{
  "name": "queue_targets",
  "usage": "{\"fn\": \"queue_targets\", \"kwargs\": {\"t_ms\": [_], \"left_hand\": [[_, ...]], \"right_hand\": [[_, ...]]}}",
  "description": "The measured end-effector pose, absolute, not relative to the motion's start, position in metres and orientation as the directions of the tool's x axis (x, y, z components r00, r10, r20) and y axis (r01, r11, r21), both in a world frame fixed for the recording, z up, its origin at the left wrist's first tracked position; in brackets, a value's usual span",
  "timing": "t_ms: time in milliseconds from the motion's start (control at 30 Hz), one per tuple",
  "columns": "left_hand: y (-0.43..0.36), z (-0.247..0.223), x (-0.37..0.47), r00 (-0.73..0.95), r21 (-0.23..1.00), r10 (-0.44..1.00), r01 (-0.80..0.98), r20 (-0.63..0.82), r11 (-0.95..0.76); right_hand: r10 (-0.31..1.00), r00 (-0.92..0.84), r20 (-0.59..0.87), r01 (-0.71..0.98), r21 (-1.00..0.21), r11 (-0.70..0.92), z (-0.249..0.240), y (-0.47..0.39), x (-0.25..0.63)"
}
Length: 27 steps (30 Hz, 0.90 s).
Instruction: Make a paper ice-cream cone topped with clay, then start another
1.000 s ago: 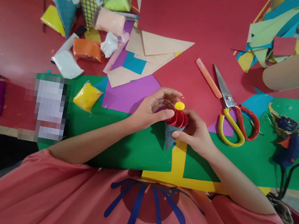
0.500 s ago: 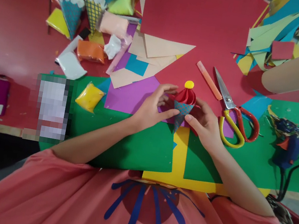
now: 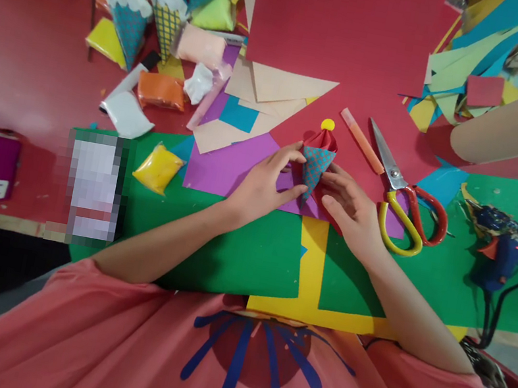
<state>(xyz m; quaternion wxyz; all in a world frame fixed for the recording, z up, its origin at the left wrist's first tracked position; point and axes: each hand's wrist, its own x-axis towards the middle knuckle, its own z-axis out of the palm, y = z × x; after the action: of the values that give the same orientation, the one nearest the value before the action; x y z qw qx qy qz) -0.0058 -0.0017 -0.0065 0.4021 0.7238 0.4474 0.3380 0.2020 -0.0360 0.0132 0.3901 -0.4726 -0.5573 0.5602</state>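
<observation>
A small blue patterned paper cone (image 3: 316, 165) points tip-down between my hands, with folded red paper (image 3: 322, 140) in its mouth and a yellow ball (image 3: 328, 124) on top. My left hand (image 3: 269, 179) curves around its left side, the fingertips by the cone's upper edge and the thumb near its tip. On the right, my right hand (image 3: 352, 204) has its fingers behind the cone's right side and its thumb apart from it. Whether the hidden fingertips press on the cone is hard to tell. Scissors (image 3: 397, 183) lie open right of my right hand.
Green sheets (image 3: 229, 249) and purple paper (image 3: 228, 168) lie under my hands. Patterned cones (image 3: 130, 21) and clay packets (image 3: 161, 90) sit at the upper left, a yellow packet (image 3: 158, 167) nearer. A glue gun (image 3: 502, 260) and cardboard tube (image 3: 517, 122) are at the right.
The cone has moved up and slightly left, its tip showing more clearly. Both thumbs have come off its front, and the right thumb is now lower and apart from it.
</observation>
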Motion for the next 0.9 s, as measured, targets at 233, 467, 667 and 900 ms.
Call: {"fn": "queue_targets", "kwargs": {"t_ms": [233, 467, 667, 900], "left_hand": [[-0.001, -0.002, -0.006, 0.401, 0.804, 0.9, 0.47, 0.174, -0.365], [0.045, 0.003, -0.056, 0.278, 0.63, 0.921, 0.671, 0.273, -0.39], [0.066, 0.017, -0.088, -0.191, 0.353, 0.98, 0.922, 0.061, 0.158], [0.059, 0.036, -0.073, -0.164, 0.223, 0.983, 0.964, 0.079, 0.142]], "right_hand": [[0.974, -0.222, -0.053, 0.118, -0.993, -0.027, 0.012, -0.037, 0.202], [0.976, -0.179, 0.121, 0.311, -0.935, 0.173, 0.019, -0.039, 0.199], [0.946, -0.271, -0.177, -0.17, -0.959, -0.228, 0.023, -0.035, 0.199], [0.861, -0.33, -0.388, -0.279, -0.831, -0.482, 0.025, -0.023, 0.213]]}}
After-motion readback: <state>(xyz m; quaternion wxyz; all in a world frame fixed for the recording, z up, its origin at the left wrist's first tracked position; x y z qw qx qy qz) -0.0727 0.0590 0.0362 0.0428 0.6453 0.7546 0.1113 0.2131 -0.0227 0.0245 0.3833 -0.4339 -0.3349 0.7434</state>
